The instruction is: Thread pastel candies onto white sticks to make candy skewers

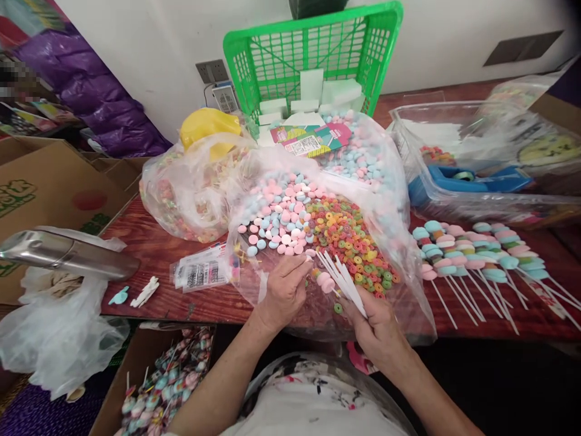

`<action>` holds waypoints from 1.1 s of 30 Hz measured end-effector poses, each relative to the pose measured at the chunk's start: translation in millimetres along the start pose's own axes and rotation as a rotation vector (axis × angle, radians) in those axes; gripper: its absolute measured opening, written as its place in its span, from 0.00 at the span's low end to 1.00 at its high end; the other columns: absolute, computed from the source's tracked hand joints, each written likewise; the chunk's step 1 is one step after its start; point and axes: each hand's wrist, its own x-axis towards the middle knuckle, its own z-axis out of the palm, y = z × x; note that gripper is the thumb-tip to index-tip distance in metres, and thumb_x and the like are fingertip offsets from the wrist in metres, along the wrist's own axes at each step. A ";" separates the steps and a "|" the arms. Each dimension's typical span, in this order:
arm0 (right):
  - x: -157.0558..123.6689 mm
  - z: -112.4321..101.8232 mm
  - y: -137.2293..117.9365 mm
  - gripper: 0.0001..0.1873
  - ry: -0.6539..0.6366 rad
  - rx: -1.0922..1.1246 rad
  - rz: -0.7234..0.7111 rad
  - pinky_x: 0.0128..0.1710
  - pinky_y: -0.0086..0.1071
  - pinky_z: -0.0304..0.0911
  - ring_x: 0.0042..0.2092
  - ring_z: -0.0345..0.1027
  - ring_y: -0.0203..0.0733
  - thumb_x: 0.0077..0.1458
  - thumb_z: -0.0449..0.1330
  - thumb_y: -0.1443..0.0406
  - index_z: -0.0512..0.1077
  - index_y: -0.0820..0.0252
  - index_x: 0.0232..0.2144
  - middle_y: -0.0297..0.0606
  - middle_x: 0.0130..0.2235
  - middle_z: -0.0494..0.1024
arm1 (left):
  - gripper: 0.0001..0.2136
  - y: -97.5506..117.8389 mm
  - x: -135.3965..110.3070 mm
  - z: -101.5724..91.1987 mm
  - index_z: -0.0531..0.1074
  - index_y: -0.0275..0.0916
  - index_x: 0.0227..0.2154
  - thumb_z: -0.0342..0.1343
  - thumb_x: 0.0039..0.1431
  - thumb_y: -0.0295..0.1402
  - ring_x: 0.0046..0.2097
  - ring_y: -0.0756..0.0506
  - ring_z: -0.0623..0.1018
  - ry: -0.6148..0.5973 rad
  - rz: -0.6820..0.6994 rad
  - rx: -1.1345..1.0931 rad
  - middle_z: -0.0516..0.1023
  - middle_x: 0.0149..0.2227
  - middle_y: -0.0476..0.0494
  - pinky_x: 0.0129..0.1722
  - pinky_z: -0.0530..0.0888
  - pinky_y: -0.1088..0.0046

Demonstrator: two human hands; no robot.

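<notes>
My left hand (285,293) is closed in a pinch, a pale pink candy (309,257) at its fingertips. In my right hand (373,324) is a fanned bundle of white sticks (341,280). Beside the bundle, one stick carries pink round candies (325,282) and a gummy ring; its lower end runs to my right fingers. Just beyond both hands, a clear plastic sheet (411,306) bears a pile of pink, blue and white candies (285,221) and a pile of colourful gummy rings (347,233). A single green ring (338,308) lies between my hands.
Finished candy skewers (472,248) lie in a row at right. Behind stand a green basket (313,21), a bag of gummy rings (181,194) and a clear tub (490,203). A steel flask (68,254) lies left; a carton of candy sticks (167,387) sits below the table edge.
</notes>
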 end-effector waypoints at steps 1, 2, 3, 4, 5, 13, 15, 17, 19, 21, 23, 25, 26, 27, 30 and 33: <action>0.5 0.1 -0.2 0.15 0.001 0.006 0.008 0.29 0.29 0.61 0.27 0.64 0.39 0.63 0.49 0.67 0.74 0.60 0.45 0.33 0.26 0.73 | 0.12 -0.5 0.8 1.1 0.78 0.38 0.41 0.53 0.58 0.21 0.42 0.44 0.81 -0.004 0.019 0.025 0.82 0.40 0.37 0.42 0.79 0.65; 1.0 0.4 -0.1 0.15 0.005 0.015 0.015 0.29 0.29 0.60 0.26 0.63 0.38 0.63 0.49 0.66 0.74 0.61 0.44 0.33 0.25 0.72 | 0.13 -1.1 2.1 2.0 0.78 0.38 0.42 0.53 0.59 0.21 0.43 0.44 0.81 -0.014 0.026 0.039 0.81 0.41 0.37 0.43 0.79 0.65; 1.4 0.8 0.3 0.14 0.012 0.027 0.021 0.28 0.29 0.60 0.26 0.62 0.37 0.63 0.49 0.65 0.74 0.61 0.43 0.32 0.25 0.71 | 0.13 -1.5 4.1 2.8 0.78 0.39 0.42 0.52 0.59 0.21 0.44 0.44 0.81 -0.022 0.031 0.046 0.81 0.41 0.37 0.44 0.79 0.65; 1.5 1.3 0.9 0.14 0.015 0.039 0.027 0.28 0.29 0.60 0.26 0.62 0.37 0.63 0.49 0.64 0.74 0.61 0.42 0.32 0.25 0.71 | 0.14 -1.8 6.6 3.3 0.77 0.39 0.43 0.51 0.59 0.21 0.44 0.44 0.80 -0.033 0.041 0.047 0.81 0.41 0.38 0.44 0.79 0.65; 1.5 1.8 1.8 0.15 0.017 0.048 0.032 0.29 0.29 0.60 0.26 0.62 0.37 0.64 0.49 0.64 0.74 0.61 0.42 0.32 0.25 0.71 | 0.14 -1.9 9.5 3.5 0.77 0.39 0.43 0.51 0.59 0.20 0.44 0.44 0.80 -0.047 0.062 0.042 0.81 0.42 0.37 0.45 0.78 0.65; -5.6 -2.3 9.2 0.15 0.042 0.073 0.085 0.23 0.27 0.56 0.23 0.58 0.35 0.64 0.50 0.62 0.74 0.63 0.42 0.31 0.24 0.70 | 0.18 5.9 17.0 1.6 0.73 0.36 0.48 0.50 0.57 0.18 0.50 0.44 0.77 -0.181 0.096 -0.133 0.77 0.46 0.34 0.48 0.77 0.65; -7.2 -2.5 8.7 0.15 0.053 0.063 0.080 0.23 0.27 0.57 0.24 0.60 0.35 0.64 0.50 0.63 0.74 0.63 0.41 0.32 0.24 0.72 | 0.19 6.8 10.4 3.5 0.72 0.37 0.50 0.49 0.57 0.18 0.50 0.44 0.77 -0.163 0.076 -0.138 0.77 0.47 0.35 0.49 0.77 0.65; -8.6 -0.6 6.7 0.14 0.070 0.039 0.067 0.25 0.28 0.59 0.24 0.62 0.36 0.63 0.51 0.63 0.75 0.62 0.40 0.33 0.25 0.73 | 0.21 6.6 2.9 5.8 0.70 0.38 0.52 0.48 0.57 0.17 0.52 0.43 0.76 -0.147 0.075 -0.100 0.77 0.48 0.35 0.50 0.77 0.63; -10.0 3.2 3.9 0.14 0.091 0.023 0.062 0.27 0.29 0.61 0.26 0.64 0.38 0.63 0.51 0.63 0.75 0.62 0.40 0.33 0.25 0.73 | 0.23 6.8 -3.9 7.2 0.69 0.39 0.53 0.47 0.56 0.17 0.54 0.42 0.76 -0.151 0.075 -0.037 0.76 0.49 0.35 0.51 0.77 0.62; -11.3 8.3 1.6 0.13 0.112 0.028 0.067 0.30 0.30 0.63 0.29 0.67 0.39 0.63 0.51 0.64 0.74 0.61 0.42 0.34 0.27 0.74 | 0.23 8.8 -10.0 7.9 0.68 0.39 0.54 0.47 0.56 0.18 0.54 0.42 0.76 -0.148 0.066 0.005 0.76 0.51 0.34 0.51 0.77 0.62; -12.2 13.9 0.6 0.13 0.117 0.046 0.068 0.32 0.30 0.65 0.31 0.69 0.40 0.63 0.51 0.64 0.74 0.60 0.43 0.36 0.30 0.76 | 0.24 13.2 -16.3 8.8 0.67 0.38 0.55 0.48 0.55 0.18 0.54 0.41 0.75 -0.151 0.070 0.021 0.75 0.52 0.31 0.51 0.77 0.61; -12.1 18.6 2.0 0.13 0.128 0.050 0.068 0.33 0.30 0.65 0.31 0.69 0.40 0.63 0.51 0.64 0.74 0.59 0.43 0.36 0.32 0.76 | 0.26 19.0 -23.9 11.1 0.66 0.35 0.56 0.48 0.52 0.18 0.56 0.39 0.74 -0.183 0.078 -0.001 0.73 0.52 0.29 0.52 0.76 0.59; -11.8 20.2 3.6 0.13 0.136 0.043 0.071 0.32 0.30 0.64 0.30 0.68 0.40 0.63 0.51 0.64 0.74 0.59 0.42 0.36 0.31 0.76 | 0.27 21.8 -28.0 12.7 0.65 0.35 0.56 0.48 0.51 0.17 0.56 0.39 0.74 -0.209 0.063 -0.031 0.73 0.52 0.29 0.51 0.77 0.59; -11.4 21.1 5.7 0.13 0.143 0.031 0.074 0.31 0.30 0.64 0.29 0.67 0.40 0.63 0.50 0.64 0.74 0.59 0.42 0.36 0.29 0.75 | 0.28 24.0 -32.0 14.3 0.65 0.35 0.57 0.47 0.50 0.17 0.56 0.39 0.74 -0.228 0.035 -0.072 0.73 0.53 0.29 0.51 0.77 0.60; -11.3 19.6 13.8 0.12 0.141 -0.030 0.069 0.28 0.30 0.63 0.26 0.65 0.40 0.62 0.50 0.64 0.74 0.60 0.39 0.35 0.26 0.73 | 0.31 25.9 -38.8 15.0 0.61 0.38 0.60 0.45 0.51 0.16 0.54 0.43 0.75 -0.210 -0.070 -0.208 0.72 0.54 0.33 0.48 0.79 0.65; -14.3 13.6 19.0 0.12 0.138 -0.046 0.061 0.26 0.29 0.61 0.24 0.63 0.39 0.62 0.51 0.63 0.73 0.60 0.36 0.34 0.24 0.71 | 0.31 21.0 -32.9 5.8 0.58 0.41 0.63 0.46 0.56 0.17 0.53 0.43 0.76 -0.128 -0.112 -0.221 0.72 0.56 0.34 0.50 0.77 0.62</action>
